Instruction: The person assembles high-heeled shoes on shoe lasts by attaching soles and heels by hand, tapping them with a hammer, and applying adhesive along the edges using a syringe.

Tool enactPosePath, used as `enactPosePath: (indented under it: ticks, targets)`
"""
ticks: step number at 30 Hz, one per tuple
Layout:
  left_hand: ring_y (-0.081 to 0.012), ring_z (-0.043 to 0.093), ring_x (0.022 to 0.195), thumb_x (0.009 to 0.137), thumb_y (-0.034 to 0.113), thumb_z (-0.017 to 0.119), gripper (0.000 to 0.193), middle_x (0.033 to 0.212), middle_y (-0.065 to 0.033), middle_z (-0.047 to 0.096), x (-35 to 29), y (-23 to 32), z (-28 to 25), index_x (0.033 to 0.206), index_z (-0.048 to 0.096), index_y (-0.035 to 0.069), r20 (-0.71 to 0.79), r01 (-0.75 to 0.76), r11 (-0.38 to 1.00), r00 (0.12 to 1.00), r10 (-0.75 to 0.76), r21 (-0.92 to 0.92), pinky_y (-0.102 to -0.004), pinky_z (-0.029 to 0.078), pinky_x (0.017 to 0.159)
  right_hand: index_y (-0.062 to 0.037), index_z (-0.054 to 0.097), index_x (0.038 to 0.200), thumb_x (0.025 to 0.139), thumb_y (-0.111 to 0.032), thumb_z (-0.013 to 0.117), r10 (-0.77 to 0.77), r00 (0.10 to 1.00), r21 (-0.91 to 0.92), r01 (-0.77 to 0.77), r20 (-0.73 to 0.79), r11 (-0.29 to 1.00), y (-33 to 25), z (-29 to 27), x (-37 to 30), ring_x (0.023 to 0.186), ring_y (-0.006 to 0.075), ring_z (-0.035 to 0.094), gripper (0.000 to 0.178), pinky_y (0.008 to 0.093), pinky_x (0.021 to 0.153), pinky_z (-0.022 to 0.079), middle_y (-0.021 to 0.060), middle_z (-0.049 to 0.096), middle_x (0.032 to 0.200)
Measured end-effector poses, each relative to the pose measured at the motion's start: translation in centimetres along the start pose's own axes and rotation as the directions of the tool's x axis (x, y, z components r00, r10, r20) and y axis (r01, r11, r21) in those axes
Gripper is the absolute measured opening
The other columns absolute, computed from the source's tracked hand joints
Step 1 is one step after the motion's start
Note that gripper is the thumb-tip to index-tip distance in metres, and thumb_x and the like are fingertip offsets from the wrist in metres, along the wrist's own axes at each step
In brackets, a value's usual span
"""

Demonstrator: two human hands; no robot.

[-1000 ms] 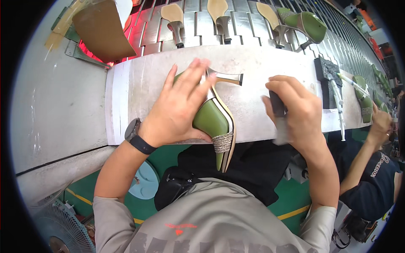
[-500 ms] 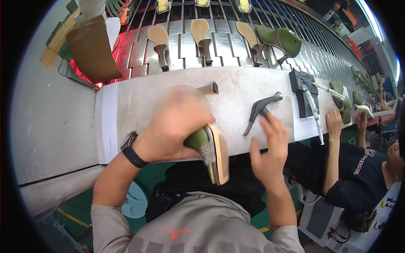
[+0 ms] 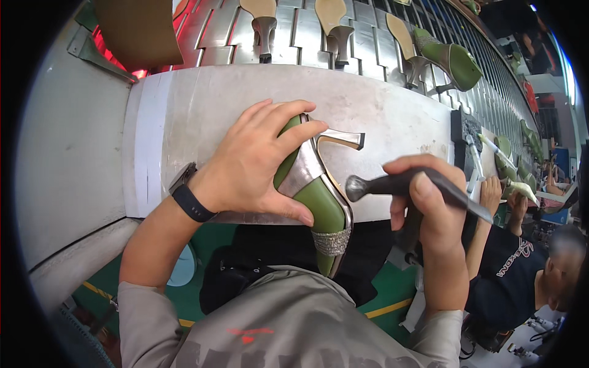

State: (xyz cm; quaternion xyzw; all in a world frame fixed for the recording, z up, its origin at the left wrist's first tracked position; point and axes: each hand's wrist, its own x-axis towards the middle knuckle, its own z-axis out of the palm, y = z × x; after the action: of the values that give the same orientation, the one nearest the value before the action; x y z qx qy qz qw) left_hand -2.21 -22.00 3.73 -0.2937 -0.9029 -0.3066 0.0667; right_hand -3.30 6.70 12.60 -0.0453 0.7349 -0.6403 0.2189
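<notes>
Held on its side at the bench's near edge is a green high-heeled shoe (image 3: 320, 205) with a silvery panel and a glittering band near the toe. Its toe points toward me, and its slim metallic heel sticks out to the right. My left hand (image 3: 254, 159) grips the shoe around the back part, thumb on the upper and fingers over the heel end. In my right hand (image 3: 438, 211) is a dark hammer (image 3: 399, 184), its round face close to the sole edge. Whether the face touches the shoe I cannot tell.
Beyond the pale bench (image 3: 202, 116), a slatted metal conveyor (image 3: 300, 55) carries heeled soles (image 3: 334, 27) and another green shoe (image 3: 451, 61). A brown board (image 3: 138, 30) stands at far left. On the right are a black block (image 3: 459, 132), syringes and a co-worker (image 3: 509, 264).
My right hand, empty before, has picked up the hammer from the bench and brought it beside the shoe. The shoe has turned, showing its side and heel. The view has shifted.
</notes>
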Motion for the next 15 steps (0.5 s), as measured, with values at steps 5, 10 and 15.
enactPosePath:
  ticks: [5, 10, 15]
  targets:
    - [-0.0417, 0.055, 0.132, 0.059, 0.079, 0.085, 0.114, 0.149, -0.0194, 0.052, -0.2, -0.4, -0.2, 0.144, 0.056, 0.009, -0.020, 0.012, 0.999, 1.000, -0.013, -0.046, -0.0624, 0.036, 0.116, 0.0084, 0.075, 0.107, 0.098, -0.029, 0.071, 0.231, 0.967, -0.031, -0.229, 0.110, 0.973, -0.8, 0.8, 5.1, 0.047, 0.0136, 0.059, 0.038, 0.0259, 0.047, 0.049, 0.0086, 0.064, 0.063]
    - [-0.0414, 0.056, 0.130, 0.057, 0.077, 0.087, 0.111, 0.147, -0.0183, 0.053, 0.5, -0.3, 0.2, 0.139, 0.060, 0.007, 0.007, 0.025, 0.992, 1.000, -0.025, -0.120, -0.0629, 0.036, 0.116, 0.0056, 0.076, 0.098, 0.094, -0.029, 0.074, 0.372, 0.894, -0.242, -0.314, 0.249, 0.918, -3.0, 0.9, 8.1, 0.044, 0.0132, 0.056, 0.035, 0.0269, 0.044, 0.045, 0.0077, 0.063, 0.060]
    - [-0.0432, 0.056, 0.130, 0.055, 0.075, 0.089, 0.111, 0.144, -0.0200, 0.056, 1.0, 0.2, 0.3, 0.137, 0.060, 0.006, 0.003, 0.027, 0.998, 1.000, -0.027, -0.062, -0.0622, 0.037, 0.117, 0.0014, 0.073, 0.103, 0.091, -0.025, 0.081, -0.208, 0.969, -0.402, 0.245, 0.133, 0.882, 0.2, -0.3, 3.5, 0.055, 0.0177, 0.063, 0.030, 0.0284, 0.050, 0.050, 0.0068, 0.068, 0.072]
